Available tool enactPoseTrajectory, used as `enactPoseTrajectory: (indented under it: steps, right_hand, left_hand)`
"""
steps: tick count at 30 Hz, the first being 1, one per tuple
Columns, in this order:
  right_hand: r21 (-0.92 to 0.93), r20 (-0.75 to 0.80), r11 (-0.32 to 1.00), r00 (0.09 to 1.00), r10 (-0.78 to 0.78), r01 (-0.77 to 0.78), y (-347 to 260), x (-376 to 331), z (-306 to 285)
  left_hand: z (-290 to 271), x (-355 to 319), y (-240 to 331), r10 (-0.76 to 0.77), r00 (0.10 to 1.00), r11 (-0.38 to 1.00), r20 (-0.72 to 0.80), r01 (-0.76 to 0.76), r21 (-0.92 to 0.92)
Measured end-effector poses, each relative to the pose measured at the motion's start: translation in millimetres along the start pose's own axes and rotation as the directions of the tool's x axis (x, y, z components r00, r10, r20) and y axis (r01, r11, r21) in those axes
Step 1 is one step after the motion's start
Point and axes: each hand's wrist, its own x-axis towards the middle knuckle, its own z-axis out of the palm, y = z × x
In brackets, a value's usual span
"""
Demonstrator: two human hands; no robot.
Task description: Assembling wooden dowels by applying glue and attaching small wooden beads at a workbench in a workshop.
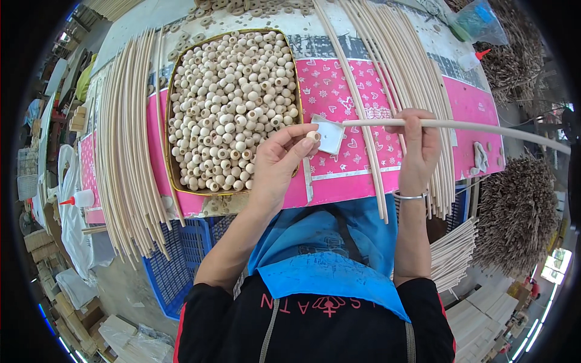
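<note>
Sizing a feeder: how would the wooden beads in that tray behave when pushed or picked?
The beads look round, so probably roll freely; the tray rim contains them. Likely light and rigid: the left hand pinches one bead with fingertips. Smooth surfaces may slip.

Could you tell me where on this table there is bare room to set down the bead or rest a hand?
The pink cloth between the bead tray and the right sticks lies bare above the small white dish. Another bare strip runs right of those sticks, by the glue bottle. The left side is crowded with the left sticks.
</note>
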Motion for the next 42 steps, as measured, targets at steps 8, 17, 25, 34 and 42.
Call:
enactPoseTrajectory:
  steps: [8,17,25,34,42]
  right_hand:
    - [0.238,-0.052,0.971,0.999,-0.005,0.017,-24.9,-9.6,-6.4]
    - [0.266,-0.005,0.964,1.0,0.029,-0.027,-19.1,-18.0,-8.6]
    - [0.426,-0.018,0.897,0.991,0.135,-0.115,-9.1,-24.1,-18.3]
    - [0.215,-0.122,0.957,0.967,0.222,-0.192,8.4,-13.0,-5.1]
    - [-0.471,0.229,0.87,0.973,-0.036,0.143,26.0,21.0,51.1]
  left_hand:
    - [24.6,8.5,-3.4,-0.03,0.995,0.997,0.097,0.037,-0.069]
    - [30.3,3.2,-1.9,-0.047,0.992,0.996,0.12,0.055,-0.069]
    - [36.5,-2.4,2.0,-0.028,0.986,0.991,0.166,0.049,-0.126]
    - [6.4,-6.4,2.9,0.067,0.997,0.993,-0.048,-0.071,-0.096]
    - [-15.6,-14.7,10.1,0.081,0.99,0.992,-0.111,-0.091,-0.09]
